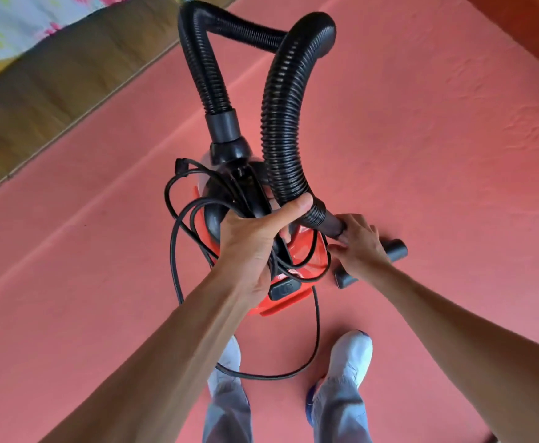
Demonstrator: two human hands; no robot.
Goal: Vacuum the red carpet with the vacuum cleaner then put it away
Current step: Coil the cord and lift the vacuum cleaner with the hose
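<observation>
A small red and black vacuum cleaner (306,251) hangs above the red carpet (437,155) in front of me. My left hand (255,241) grips its black top handle together with loops of the black power cord (178,251). The ribbed black hose (281,110) arches up from the body and bends back down past my left thumb. My right hand (362,244) holds the black nozzle (396,249) at the hose's end, fingers wrapped round it. One loop of cord (293,372) droops toward my feet.
A bed with a brown wooden side (53,91) and a flowered sheet (12,27) runs along the upper left. Orange-brown furniture (524,24) fills the top right corner. My light shoes (351,356) stand on the carpet below the vacuum.
</observation>
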